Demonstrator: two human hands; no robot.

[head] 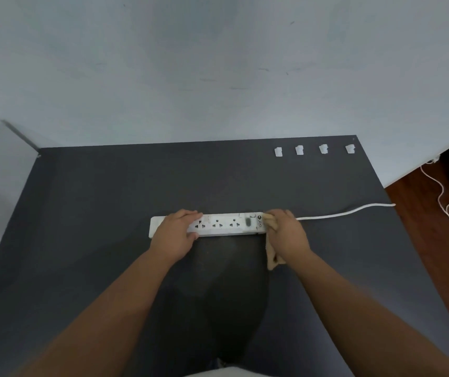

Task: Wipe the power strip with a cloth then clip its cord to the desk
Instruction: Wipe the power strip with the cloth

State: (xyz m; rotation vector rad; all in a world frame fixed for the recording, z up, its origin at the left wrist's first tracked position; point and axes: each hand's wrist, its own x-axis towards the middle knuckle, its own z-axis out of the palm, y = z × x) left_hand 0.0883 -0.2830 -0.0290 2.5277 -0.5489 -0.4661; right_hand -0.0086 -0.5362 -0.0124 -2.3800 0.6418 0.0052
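Dark desk (109, 213); white power strip (226, 224) mid-desk, long axis left-right, scuffed, sockets up. My left hand (175, 232) lies flat, pinning its left end. My right hand (285, 232) is closed around the tan cloth (272, 261) at its right end, nearer the cord (340, 213) running right. Four white clips (299, 150) far right.
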